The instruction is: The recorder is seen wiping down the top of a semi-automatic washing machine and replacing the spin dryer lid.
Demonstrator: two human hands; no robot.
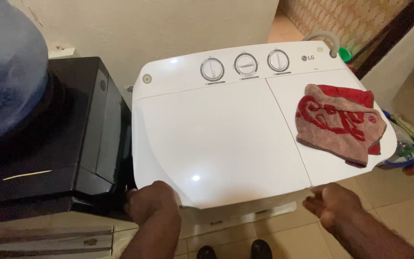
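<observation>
A white twin-tub washing machine (226, 144) stands in front of me, both lids down, with three round dials (246, 64) along its back panel. My left hand (152, 201) grips the front left corner of the large lid, fingers curled under the edge. My right hand (334, 204) hovers just below the front edge of the smaller right lid, fingers loosely apart, holding nothing. A folded brown and red towel (341, 122) lies on the right lid.
A black water dispenser (58, 139) with a blue bottle (5, 72) stands close on the left. A grey hose (324, 38) curls at the machine's back right. Bottles and tubes (410, 148) sit on the tiled floor at right. My shoes (235, 250) show below.
</observation>
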